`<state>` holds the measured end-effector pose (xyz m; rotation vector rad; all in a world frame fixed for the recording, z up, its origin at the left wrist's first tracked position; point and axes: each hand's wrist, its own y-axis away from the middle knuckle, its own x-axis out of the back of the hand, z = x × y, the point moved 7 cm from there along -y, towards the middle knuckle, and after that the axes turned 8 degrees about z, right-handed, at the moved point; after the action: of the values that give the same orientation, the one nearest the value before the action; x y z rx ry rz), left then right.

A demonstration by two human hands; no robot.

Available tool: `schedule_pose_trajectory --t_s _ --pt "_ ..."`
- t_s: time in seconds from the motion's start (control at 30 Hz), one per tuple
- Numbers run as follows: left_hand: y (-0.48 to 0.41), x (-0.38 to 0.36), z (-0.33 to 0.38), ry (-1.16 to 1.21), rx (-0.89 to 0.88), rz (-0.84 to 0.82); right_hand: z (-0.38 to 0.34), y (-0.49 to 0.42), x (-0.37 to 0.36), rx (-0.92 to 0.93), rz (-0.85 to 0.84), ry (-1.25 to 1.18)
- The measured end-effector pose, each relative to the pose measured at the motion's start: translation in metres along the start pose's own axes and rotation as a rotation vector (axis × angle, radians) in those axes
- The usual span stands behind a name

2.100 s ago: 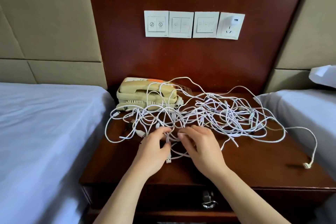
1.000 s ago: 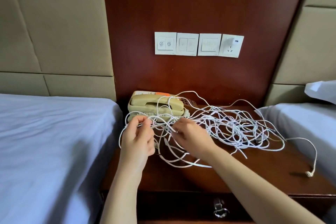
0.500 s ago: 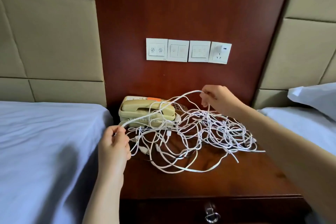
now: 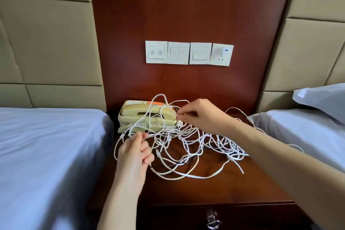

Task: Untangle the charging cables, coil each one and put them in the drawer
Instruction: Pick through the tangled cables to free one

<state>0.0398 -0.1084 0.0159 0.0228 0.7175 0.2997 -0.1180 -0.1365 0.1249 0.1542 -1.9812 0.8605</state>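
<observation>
My left hand is pinching one strand at eight o'clock of the tangled cables lying on the table. My right hand is pinching another at twelve, by the telephone — I am judging that feeding slack, not tugging, is loosening knots best.

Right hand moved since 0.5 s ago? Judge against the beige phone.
Yes. Against the beige plastic telephone, the right hand came down and left: it was raised beyond the phone's right end, now it pinches the white cable tangle at that end.
</observation>
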Motion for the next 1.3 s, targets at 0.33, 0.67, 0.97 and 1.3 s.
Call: schedule_pose_trajectory --t_s 0.33,0.67,0.97,1.3 --pt "-0.005 0.004 0.007 -0.258 -0.196 0.011 -0.045 0.013 -0.057 0.175 -0.220 0.161" --pt "-0.018 0.061 0.025 -0.224 -0.294 0.360 0.059 0.003 -0.015 -0.211 -0.345 0.061" --pt "-0.021 0.072 0.026 -0.202 -0.255 0.450 0.058 -0.016 0.034 -0.285 -0.098 -0.059" --pt "0.001 0.017 0.028 -0.459 -0.366 0.102 -0.045 -0.026 -0.037 0.026 -0.487 -0.008"
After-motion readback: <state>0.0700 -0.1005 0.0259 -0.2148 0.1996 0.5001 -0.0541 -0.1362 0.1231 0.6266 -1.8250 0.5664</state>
